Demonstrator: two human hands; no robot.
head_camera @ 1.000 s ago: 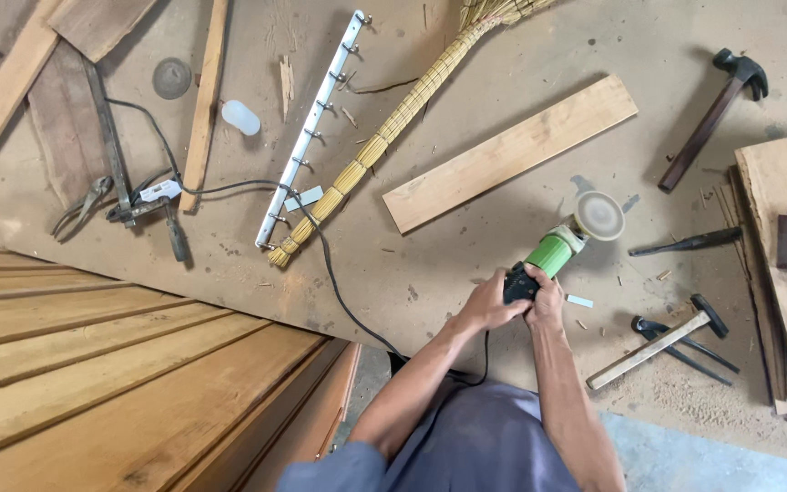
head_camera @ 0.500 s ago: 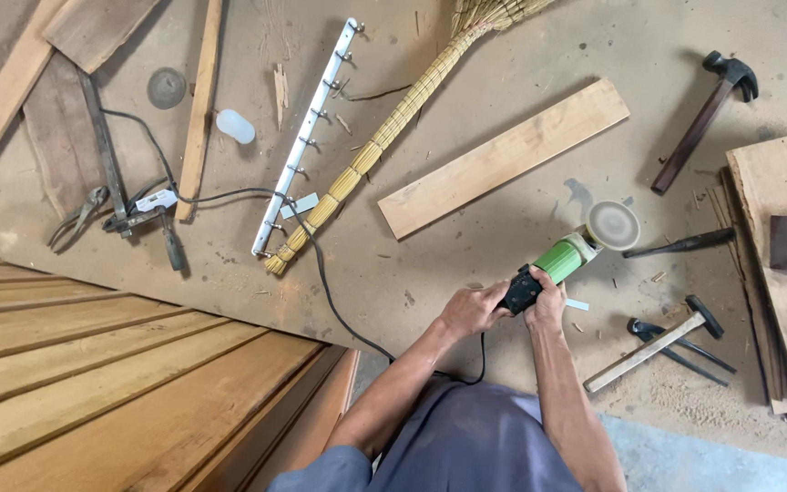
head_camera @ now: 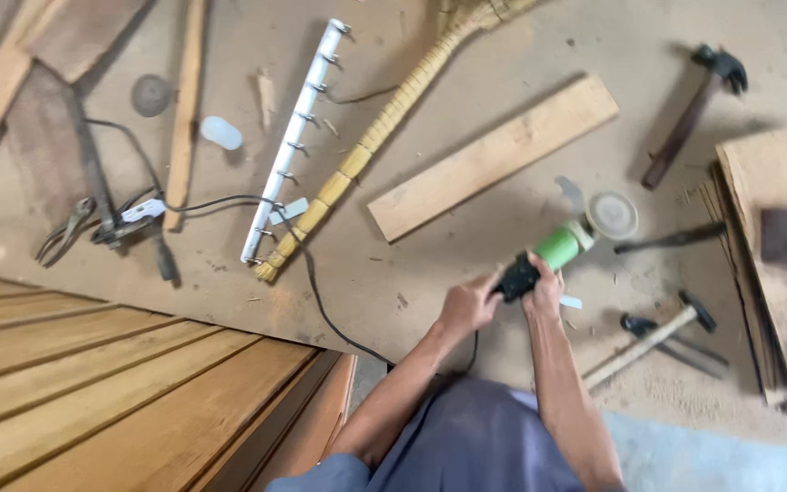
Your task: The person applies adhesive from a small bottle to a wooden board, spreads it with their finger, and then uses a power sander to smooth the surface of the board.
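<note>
**Both hands on the green grinder**

Left hand [head_camera: 468, 305] and right hand [head_camera: 545, 290] are both curled shut around the black rear grip of one angle grinder [head_camera: 562, 244]: smooth green plastic barrel, round pale disc out past the fingertips, low over the dusty board floor [head_camera: 466, 246]. Beyond the disc lies one flat rough plank [head_camera: 494, 157]. Two hammers: a dark one [head_camera: 689, 114] far off the right fingers, a pale-handled one [head_camera: 649, 339] just beside the right wrist. One ribbed straw broom [head_camera: 371, 137] lies well off the left knuckles.
</note>
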